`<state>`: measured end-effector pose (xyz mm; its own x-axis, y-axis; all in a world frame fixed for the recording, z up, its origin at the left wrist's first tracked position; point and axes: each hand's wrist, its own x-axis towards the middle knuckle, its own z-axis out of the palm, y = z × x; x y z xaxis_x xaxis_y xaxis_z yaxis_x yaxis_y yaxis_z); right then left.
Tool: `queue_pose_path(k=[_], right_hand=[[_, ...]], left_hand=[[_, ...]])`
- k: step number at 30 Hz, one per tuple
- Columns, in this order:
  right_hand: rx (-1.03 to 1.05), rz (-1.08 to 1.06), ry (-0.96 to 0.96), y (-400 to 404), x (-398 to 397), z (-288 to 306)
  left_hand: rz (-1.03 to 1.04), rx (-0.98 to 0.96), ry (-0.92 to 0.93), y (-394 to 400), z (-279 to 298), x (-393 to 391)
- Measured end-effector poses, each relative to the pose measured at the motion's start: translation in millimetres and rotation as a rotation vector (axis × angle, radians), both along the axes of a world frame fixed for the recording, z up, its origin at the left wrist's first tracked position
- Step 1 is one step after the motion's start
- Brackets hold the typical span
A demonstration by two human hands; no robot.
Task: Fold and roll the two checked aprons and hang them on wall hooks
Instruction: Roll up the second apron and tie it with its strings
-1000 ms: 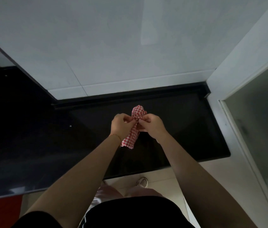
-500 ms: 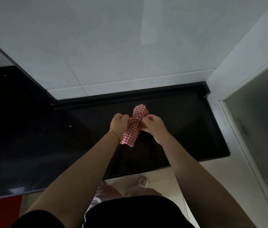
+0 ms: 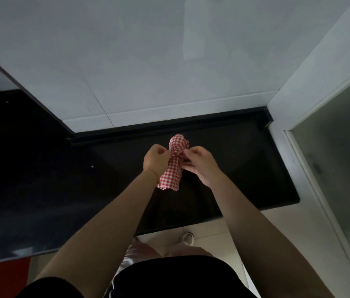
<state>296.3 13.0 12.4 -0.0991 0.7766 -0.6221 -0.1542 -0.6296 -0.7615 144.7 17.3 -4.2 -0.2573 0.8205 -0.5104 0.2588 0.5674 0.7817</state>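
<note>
both hands meet over the middle of a dark countertop point(image 3: 245, 168), each one grasping the same rolled red-and-white checked apron point(image 3: 173, 168). left hand point(image 3: 156, 160) has its fingers curled in, pinching the cloth at the narrowed part near the top of the roll; a thin bracelet point(image 3: 151, 172) circles that wrist. right hand point(image 3: 199, 164) sits just across from it, thumb and fingers pinching the cloth from the other side at about the same height. whether either hand holds a strap or only the fabric itself cannot be told from this view.

between the two hands the apron stands as a tight, nearly upright bundle. its bunched upper end pokes out beyond the fingertips, toward the wall, and its frilled lower end hangs down below the left wrist. whether the lower end touches the counter cannot be told.

beyond the hands, the counter's raised black back edge point(image 3: 169, 127) runs along a pale tiled wall point(image 3: 148, 61). to the right of the right hand the counter ends against a white frame point(image 3: 298, 147) with a frosted glass panel point(image 3: 341, 147). far to the left of the left hand the counter turns a corner. below the forearms, pale floor tiles point(image 3: 277, 229) show, with a white shoe point(image 3: 185, 237) and the person's dark clothing point(image 3: 169, 276).
</note>
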Motion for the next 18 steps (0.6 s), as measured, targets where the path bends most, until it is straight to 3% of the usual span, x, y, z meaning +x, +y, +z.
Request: queue_pose_path(k=[3,6,12,18], right_hand=[[-0.024,0.028,-0.030,0,-1,-2],[-0.068,0.033,-0.177,3,-2,-5],[-0.006,-0.096,-0.341,7,-11,-14],[-0.004,-0.134,-0.301,7,-14,-10]], left_hand=[[0.030,-0.039,-0.104,2,-1,-1],[0.077,-0.102,-0.200,-4,-2,-1],[0.053,-0.095,-0.202,-7,-9,2],[0.095,-0.117,-0.223,-5,-10,-1]])
